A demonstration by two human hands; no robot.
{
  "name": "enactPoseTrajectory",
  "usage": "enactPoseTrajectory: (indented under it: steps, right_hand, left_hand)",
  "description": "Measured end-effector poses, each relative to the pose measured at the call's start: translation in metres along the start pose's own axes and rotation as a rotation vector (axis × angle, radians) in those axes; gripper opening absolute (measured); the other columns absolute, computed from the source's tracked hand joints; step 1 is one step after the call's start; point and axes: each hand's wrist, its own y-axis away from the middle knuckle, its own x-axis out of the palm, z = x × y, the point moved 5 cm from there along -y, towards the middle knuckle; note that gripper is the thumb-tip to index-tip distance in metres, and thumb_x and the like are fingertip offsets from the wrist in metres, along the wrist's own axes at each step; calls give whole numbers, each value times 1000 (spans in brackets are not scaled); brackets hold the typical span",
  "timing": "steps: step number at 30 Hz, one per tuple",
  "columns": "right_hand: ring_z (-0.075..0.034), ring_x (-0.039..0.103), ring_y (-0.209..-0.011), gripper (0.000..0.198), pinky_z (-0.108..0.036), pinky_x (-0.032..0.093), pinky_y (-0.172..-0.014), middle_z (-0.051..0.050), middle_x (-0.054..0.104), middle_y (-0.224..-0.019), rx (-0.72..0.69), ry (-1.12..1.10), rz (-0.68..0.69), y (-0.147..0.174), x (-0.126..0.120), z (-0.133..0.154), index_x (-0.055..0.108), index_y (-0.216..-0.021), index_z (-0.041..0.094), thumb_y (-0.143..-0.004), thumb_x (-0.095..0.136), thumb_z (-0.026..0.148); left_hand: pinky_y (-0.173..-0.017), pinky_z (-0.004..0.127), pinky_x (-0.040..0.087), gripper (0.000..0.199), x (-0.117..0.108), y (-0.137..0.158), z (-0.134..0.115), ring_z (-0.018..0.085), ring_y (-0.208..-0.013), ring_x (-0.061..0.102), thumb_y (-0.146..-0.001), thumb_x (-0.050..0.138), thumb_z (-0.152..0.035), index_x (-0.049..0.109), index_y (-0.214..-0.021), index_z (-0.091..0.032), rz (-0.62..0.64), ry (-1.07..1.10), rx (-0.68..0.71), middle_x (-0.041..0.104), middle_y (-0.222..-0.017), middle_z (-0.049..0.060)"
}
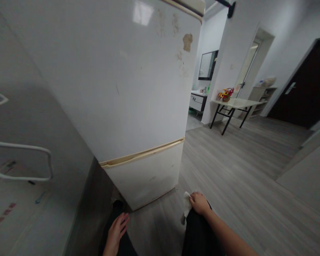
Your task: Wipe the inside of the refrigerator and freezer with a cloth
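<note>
A white two-door refrigerator (pixel 141 103) stands in front of me, both doors closed, with a yellowed strip between them and brown stains near the upper right corner. My right hand (pixel 199 202) rests on my right knee, closed on a white cloth (pixel 187 205) that hangs down at the knee's inner side. Over my left leg, my left hand (pixel 117 227) is held with its fingers apart and nothing in it. Neither hand touches the refrigerator.
A white bent-tube frame (pixel 49 161) stands at the left by the wall. To the right, a folding table (pixel 238 103) carries a flower basket (pixel 225 95). Behind it are a shelf unit (pixel 257 94) and a dark door (pixel 304 85). Grey wood-look floor (pixel 229 170) lies between.
</note>
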Motion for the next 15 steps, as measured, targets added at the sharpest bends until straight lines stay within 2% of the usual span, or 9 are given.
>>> enactPoseTrajectory:
  steps: [1,4,8,10,12,15]
  right_hand:
    - [-31,64,-117,47,-42,41,-101,-15,72,-116,-14,-2,1,0,0,2,76,-106,14,-107,35,36]
    - [-31,65,-114,54,-41,42,-101,-15,72,-113,-118,-32,-3,-1,0,14,74,-104,15,-109,28,42]
    - [-30,64,-117,59,-42,39,-107,-14,73,-114,-309,-199,-6,3,1,49,74,-106,17,-109,25,50]
    - [-30,64,-118,63,-43,37,-112,-14,73,-119,-348,-421,-30,9,7,76,75,-113,18,-108,26,57]
    - [-30,63,-121,70,-41,38,-115,-14,72,-125,-324,-719,-49,19,23,105,73,-124,17,-105,28,67]
    - [-31,61,-128,82,-39,42,-115,-14,69,-133,-225,-1090,32,41,68,149,69,-135,15,-98,33,79]
  left_hand:
    - [-98,44,56,43,9,13,-8,29,-112,74,-83,60,-49,64,-115,-20,55,67,12,75,-121,14]
    - [-96,42,54,57,36,52,-29,31,-111,73,-71,74,-57,66,-113,-20,163,24,114,76,-117,15]
    - [-96,40,52,74,74,91,-37,32,-114,71,-59,78,-74,67,-109,-20,362,-93,152,74,-121,15]
    - [-96,39,50,83,86,102,-33,31,-116,69,-58,75,-81,66,-114,-21,447,-164,117,72,-125,15]
    - [-95,38,49,88,94,108,-26,29,-118,67,-59,72,-83,65,-123,-23,546,-234,64,71,-128,12]
    - [-88,34,48,82,93,109,-15,24,-106,67,-66,70,-79,64,-128,-26,614,-304,12,72,-119,8]
